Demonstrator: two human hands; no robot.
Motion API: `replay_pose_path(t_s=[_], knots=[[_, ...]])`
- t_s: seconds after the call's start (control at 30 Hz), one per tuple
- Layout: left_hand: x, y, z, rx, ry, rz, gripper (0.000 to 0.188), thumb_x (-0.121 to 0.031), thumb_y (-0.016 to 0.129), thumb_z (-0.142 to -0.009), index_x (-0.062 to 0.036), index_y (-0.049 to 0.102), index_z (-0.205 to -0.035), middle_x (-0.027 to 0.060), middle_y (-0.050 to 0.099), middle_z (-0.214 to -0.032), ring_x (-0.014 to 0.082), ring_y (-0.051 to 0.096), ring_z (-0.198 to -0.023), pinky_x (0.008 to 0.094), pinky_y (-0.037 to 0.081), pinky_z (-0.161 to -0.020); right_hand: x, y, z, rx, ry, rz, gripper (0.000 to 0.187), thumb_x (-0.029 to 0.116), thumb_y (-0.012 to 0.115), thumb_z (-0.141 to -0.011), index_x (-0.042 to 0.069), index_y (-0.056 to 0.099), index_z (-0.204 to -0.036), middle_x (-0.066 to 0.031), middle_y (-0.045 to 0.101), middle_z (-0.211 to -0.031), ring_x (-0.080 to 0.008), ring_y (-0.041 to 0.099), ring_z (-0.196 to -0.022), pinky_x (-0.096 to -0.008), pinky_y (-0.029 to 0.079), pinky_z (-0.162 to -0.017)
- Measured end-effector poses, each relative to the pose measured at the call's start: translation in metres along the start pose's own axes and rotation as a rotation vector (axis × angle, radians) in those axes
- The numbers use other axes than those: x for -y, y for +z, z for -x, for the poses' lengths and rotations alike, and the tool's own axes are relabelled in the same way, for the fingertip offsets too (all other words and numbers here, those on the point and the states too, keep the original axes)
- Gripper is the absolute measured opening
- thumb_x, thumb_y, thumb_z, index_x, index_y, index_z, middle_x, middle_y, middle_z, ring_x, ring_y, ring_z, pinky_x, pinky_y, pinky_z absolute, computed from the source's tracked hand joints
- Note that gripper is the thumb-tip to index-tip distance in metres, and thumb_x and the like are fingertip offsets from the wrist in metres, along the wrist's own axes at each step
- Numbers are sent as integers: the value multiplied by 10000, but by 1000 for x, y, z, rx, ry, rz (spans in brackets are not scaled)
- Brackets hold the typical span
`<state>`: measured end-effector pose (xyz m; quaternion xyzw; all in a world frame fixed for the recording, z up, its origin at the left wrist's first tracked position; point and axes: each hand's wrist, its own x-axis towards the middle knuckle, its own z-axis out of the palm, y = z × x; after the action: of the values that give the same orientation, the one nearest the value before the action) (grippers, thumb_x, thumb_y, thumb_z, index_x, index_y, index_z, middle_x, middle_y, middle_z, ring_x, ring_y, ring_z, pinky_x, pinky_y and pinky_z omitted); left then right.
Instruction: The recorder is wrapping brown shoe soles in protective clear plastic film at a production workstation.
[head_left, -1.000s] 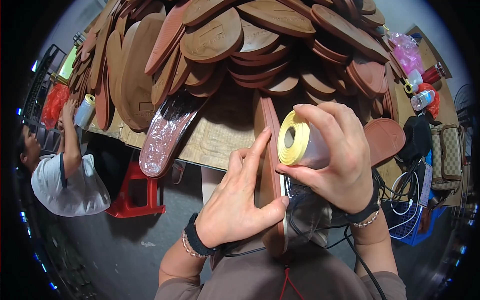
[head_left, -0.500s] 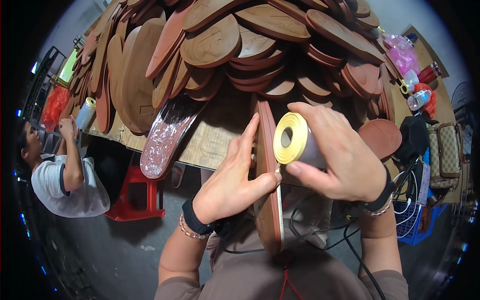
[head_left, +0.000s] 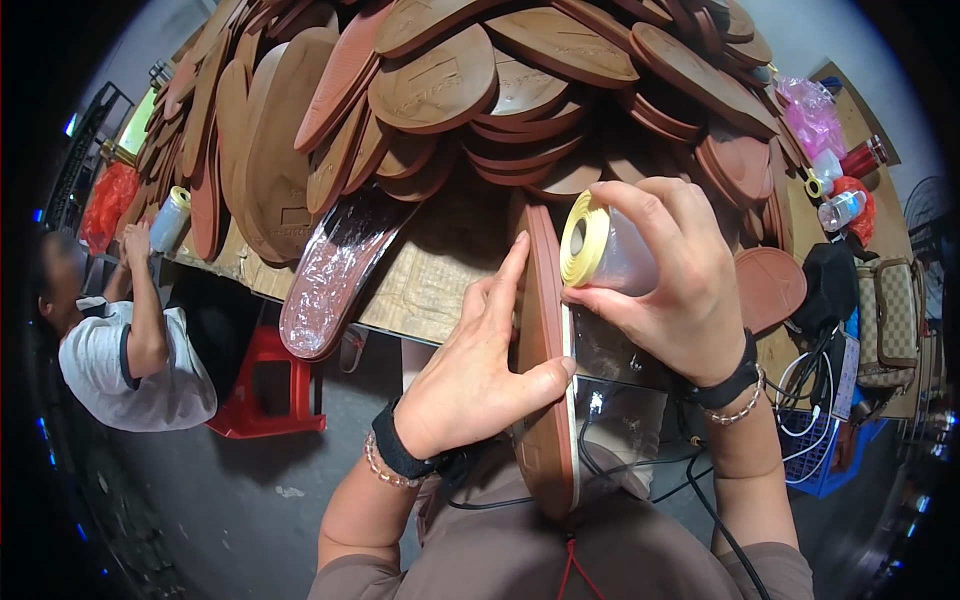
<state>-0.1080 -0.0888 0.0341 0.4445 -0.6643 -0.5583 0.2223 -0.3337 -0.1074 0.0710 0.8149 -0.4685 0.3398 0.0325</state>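
My left hand grips a reddish-brown shoe sole stood on its long edge, its fingers stretched along the near face and its thumb over the upper edge. My right hand is closed round a roll of clear film with a yellow tape edge, held against the right side of the sole near its far end. A pale strip runs along the sole's edge, and clear film hangs on the right below the roll. To the left, a sole wrapped in shiny clear film juts over the table edge.
A large pile of brown soles covers the wooden table. A single sole lies at right, near a checked bag, cables and a blue crate. At left, a co-worker sits beside a red stool.
My right hand has moved the roll slightly away from me and to the right, and more clear film shows below it. My left thumb stays on the sole's edge.
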Motion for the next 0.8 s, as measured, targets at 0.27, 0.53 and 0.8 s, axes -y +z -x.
replay_pose_path(t_s=[0.27,0.53,0.8], knots=[[3,2,-1,-22,51,-32,1183,-391,756,-835,-10,49,-1704,372,446,-1446,483,463,-1378,466,385,-1197,10,-1,3,11,-19,62,760,255,933,-641,95,652,-1329,-153,605,-1152,-347,612,-1052,-450,508,-901],[4,2,-3,-14,82,-41,1189,-399,752,-834,17,46,-1695,395,433,-1477,490,449,-1390,474,379,-1206,17,-1,3,50,-19,143,764,234,918,-649,85,644,-1346,-153,604,-1175,-351,601,-1106,-454,486,-913],[4,-6,-24,-8,-23,-69,1205,-494,729,-843,41,52,-1685,408,383,-1556,497,395,-1500,457,342,-1250,22,-2,-2,54,14,139,816,150,937,-596,52,613,-1338,-154,585,-1164,-370,589,-1052,-461,490,-925]])
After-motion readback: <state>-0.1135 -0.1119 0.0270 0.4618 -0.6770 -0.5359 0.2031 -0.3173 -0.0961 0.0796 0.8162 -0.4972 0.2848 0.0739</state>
